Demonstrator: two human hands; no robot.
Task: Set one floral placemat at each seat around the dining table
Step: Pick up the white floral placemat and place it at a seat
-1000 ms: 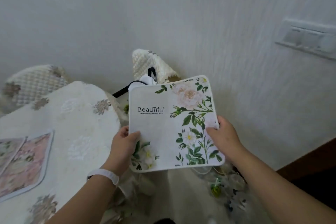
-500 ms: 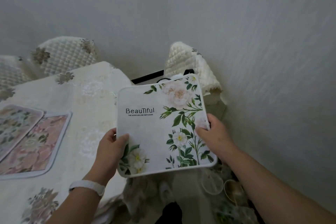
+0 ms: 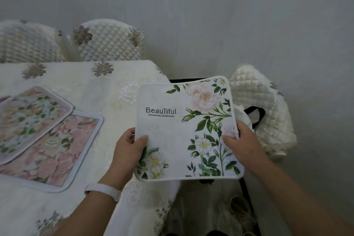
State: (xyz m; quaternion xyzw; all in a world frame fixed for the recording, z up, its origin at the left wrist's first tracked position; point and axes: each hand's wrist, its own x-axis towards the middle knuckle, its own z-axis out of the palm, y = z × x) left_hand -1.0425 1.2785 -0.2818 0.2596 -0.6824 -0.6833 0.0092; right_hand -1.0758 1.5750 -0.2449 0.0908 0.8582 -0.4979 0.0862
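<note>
Both the left hand (image 3: pixel 128 151) and right hand (image 3: pixel 241 141) pinch the white, rose-printed fabric placemat's (image 3: pixel 186 128) side edges beside the cloth-covered dining table (image 3: pixel 107 90); it looks light and semi-stiff.

Three floral placemats (image 3: pixel 172 130) (image 3: pixel 28 120) (image 3: pixel 63 149), three quilted chair backs (image 3: pixel 109 42) (image 3: pixel 28 44) (image 3: pixel 256 97), one dining table (image 3: pixel 95 86), two hands (image 3: pixel 128 151) (image 3: pixel 243 143)

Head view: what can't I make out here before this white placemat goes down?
All in the head view:
- Table right edge: partly hidden behind the white placemat that the left hand and right hand grip.
- Upper placemat: cut off by the left edge; it overlaps part of the pink placemat.
- Far-left chair: blurred, cut off by the left edge.
- Floor items under the mat: dark, blurred.
</note>
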